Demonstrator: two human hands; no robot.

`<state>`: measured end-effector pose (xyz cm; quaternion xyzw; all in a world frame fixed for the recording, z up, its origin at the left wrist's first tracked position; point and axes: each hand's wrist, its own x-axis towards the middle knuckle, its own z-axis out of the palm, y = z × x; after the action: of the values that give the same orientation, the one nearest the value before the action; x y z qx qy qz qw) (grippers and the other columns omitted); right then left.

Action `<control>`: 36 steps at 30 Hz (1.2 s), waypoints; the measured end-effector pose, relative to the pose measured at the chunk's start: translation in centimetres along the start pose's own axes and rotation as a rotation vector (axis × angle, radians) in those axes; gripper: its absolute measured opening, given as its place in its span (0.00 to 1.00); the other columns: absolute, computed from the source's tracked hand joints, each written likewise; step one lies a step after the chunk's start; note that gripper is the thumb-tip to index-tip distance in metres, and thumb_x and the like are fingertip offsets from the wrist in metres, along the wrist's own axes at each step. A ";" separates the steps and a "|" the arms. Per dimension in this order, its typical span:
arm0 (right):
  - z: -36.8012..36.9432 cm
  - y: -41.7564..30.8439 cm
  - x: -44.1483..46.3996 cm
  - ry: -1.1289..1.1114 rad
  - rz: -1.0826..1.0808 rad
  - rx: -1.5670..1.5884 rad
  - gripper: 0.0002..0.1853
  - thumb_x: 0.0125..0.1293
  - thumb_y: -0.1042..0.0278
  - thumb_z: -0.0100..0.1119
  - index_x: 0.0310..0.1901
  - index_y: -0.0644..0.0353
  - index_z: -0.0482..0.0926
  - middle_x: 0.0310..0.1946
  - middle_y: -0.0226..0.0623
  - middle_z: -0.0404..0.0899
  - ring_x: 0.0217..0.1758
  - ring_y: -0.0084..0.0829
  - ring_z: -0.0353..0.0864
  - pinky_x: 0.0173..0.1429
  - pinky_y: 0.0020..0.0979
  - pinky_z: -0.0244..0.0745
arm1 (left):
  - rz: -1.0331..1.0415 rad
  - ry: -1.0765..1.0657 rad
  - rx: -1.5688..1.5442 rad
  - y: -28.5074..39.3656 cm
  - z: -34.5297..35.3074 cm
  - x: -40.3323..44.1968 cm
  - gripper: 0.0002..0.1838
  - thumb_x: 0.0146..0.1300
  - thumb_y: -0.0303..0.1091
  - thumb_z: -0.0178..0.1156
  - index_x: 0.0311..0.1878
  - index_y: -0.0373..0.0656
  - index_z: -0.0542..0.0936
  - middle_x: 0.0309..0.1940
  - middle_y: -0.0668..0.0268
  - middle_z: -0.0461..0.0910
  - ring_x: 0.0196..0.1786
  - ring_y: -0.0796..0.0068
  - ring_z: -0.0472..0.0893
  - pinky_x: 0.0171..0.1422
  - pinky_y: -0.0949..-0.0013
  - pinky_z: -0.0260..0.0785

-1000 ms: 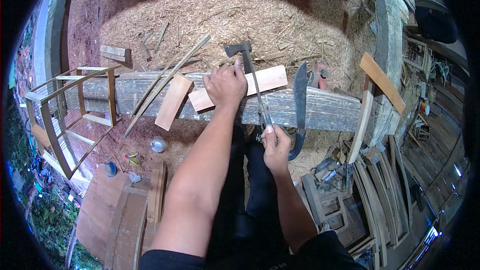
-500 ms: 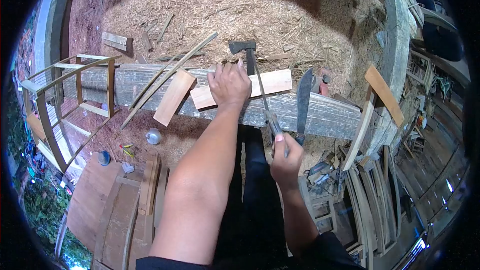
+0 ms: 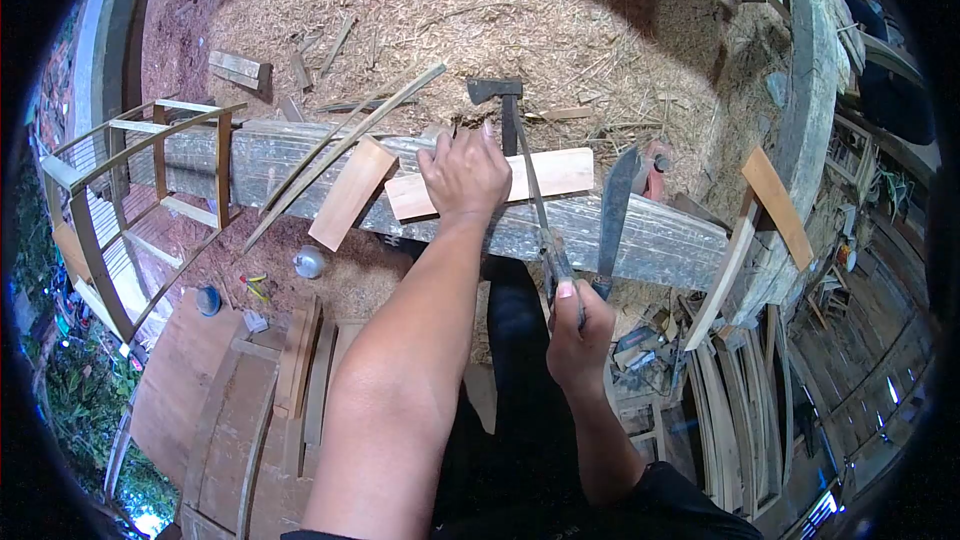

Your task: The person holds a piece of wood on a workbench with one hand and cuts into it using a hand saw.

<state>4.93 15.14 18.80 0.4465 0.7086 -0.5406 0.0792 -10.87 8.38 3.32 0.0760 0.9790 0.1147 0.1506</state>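
Note:
My left hand [image 3: 467,176] presses down on a pale wooden board [image 3: 560,171] that lies across a weathered beam [image 3: 660,240]. In my right hand [image 3: 581,332] is the handle of a saw [image 3: 533,180], whose thin blade crosses the board just right of my left hand. A second short board [image 3: 352,193] rests on the beam to the left. Beyond the beam, an axe [image 3: 497,92] has its head up and its handle partly behind the saw and board. A machete [image 3: 615,202] lies right of the saw, its handle partly hidden by my right hand.
A slatted wooden frame [image 3: 225,172] stands at the beam's left end, beside long thin sticks [image 3: 345,155]. Two joined wood pieces [image 3: 776,208] lean at the right near a post [image 3: 815,90]. A clear round container [image 3: 309,262] and pliers [image 3: 255,287] lie on the shavings-covered ground.
The saw and my right hand have moved down and right, toward my body, while my left hand stays on the board. The whole view has shifted slightly.

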 end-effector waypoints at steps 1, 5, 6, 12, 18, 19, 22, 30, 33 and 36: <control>0.0 -0.2 0.0 -0.001 0.004 -0.002 0.21 0.80 0.65 0.48 0.24 0.59 0.67 0.17 0.24 0.64 0.21 0.16 0.61 0.26 0.27 0.56 | 0.001 0.003 0.019 0.1 -0.1 0.1 0.22 0.76 0.45 0.49 0.34 0.46 0.88 0.40 0.62 0.88 0.52 0.61 0.82 0.61 0.46 0.64; 0.1 -1.0 -0.2 -0.018 -0.042 -0.125 0.21 0.81 0.64 0.48 0.25 0.60 0.68 0.18 0.24 0.64 0.22 0.15 0.61 0.27 0.26 0.55 | -0.018 -0.081 0.034 0.5 -0.7 0.4 0.23 0.75 0.44 0.47 0.34 0.45 0.89 0.41 0.62 0.89 0.54 0.61 0.81 0.59 0.50 0.62; 0.2 -0.9 -0.3 -0.027 -0.050 -0.178 0.21 0.81 0.64 0.48 0.26 0.61 0.68 0.18 0.24 0.64 0.22 0.15 0.61 0.27 0.26 0.54 | -0.013 -0.083 0.032 0.6 -0.7 0.4 0.23 0.75 0.44 0.47 0.34 0.45 0.89 0.41 0.62 0.89 0.54 0.61 0.81 0.59 0.50 0.62; -1.9 1.7 -4.7 -0.029 0.168 0.046 0.24 0.79 0.55 0.53 0.27 0.63 0.67 0.17 0.30 0.64 0.23 0.18 0.62 0.26 0.33 0.58 | -0.012 -0.082 0.055 0.3 -0.5 0.2 0.25 0.76 0.46 0.46 0.34 0.45 0.89 0.46 0.61 0.88 0.57 0.59 0.82 0.61 0.44 0.63; -0.3 1.4 0.5 0.000 0.050 -0.005 0.25 0.80 0.55 0.50 0.25 0.61 0.69 0.17 0.24 0.63 0.23 0.16 0.61 0.27 0.28 0.54 | -0.003 -0.042 0.025 0.1 0.1 -0.1 0.25 0.75 0.45 0.46 0.33 0.45 0.90 0.40 0.59 0.89 0.57 0.60 0.80 0.60 0.49 0.61; 0.5 1.5 1.4 0.052 -0.062 -0.043 0.24 0.81 0.57 0.49 0.24 0.59 0.69 0.18 0.21 0.63 0.22 0.13 0.60 0.26 0.24 0.52 | -0.007 -0.032 0.024 0.2 0.1 -0.2 0.25 0.75 0.45 0.46 0.32 0.44 0.89 0.40 0.59 0.89 0.56 0.60 0.81 0.60 0.50 0.61; 0.9 0.8 1.0 0.079 -0.018 0.078 0.24 0.81 0.57 0.50 0.24 0.59 0.69 0.17 0.21 0.63 0.21 0.13 0.59 0.25 0.25 0.51 | -0.005 -0.007 0.043 0.3 -0.1 0.4 0.25 0.75 0.45 0.47 0.31 0.43 0.89 0.38 0.59 0.89 0.54 0.60 0.81 0.59 0.49 0.62; 0.1 1.5 0.9 0.059 -0.064 -0.016 0.22 0.78 0.61 0.53 0.25 0.64 0.68 0.17 0.33 0.62 0.23 0.21 0.61 0.27 0.33 0.57 | -0.009 0.026 0.031 0.1 0.5 0.0 0.24 0.75 0.44 0.48 0.31 0.44 0.89 0.37 0.60 0.89 0.50 0.61 0.82 0.56 0.50 0.63; 1.8 0.1 3.0 0.096 -0.036 0.046 0.21 0.78 0.62 0.53 0.25 0.64 0.68 0.16 0.34 0.61 0.23 0.22 0.60 0.28 0.33 0.58 | 0.008 0.038 0.071 0.1 0.3 0.1 0.24 0.75 0.44 0.48 0.30 0.44 0.89 0.36 0.60 0.89 0.49 0.61 0.82 0.56 0.50 0.63; -1.3 2.9 -4.3 0.040 0.047 0.076 0.21 0.78 0.63 0.53 0.24 0.63 0.69 0.17 0.29 0.61 0.23 0.19 0.60 0.27 0.31 0.56 | -0.007 0.025 0.046 0.1 0.2 0.0 0.24 0.75 0.44 0.49 0.30 0.44 0.89 0.36 0.59 0.88 0.49 0.61 0.82 0.55 0.50 0.63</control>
<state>10.00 13.95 19.85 0.4763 0.6785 -0.5560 0.0608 -10.83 8.58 3.12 0.0747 0.9834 0.0925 0.1368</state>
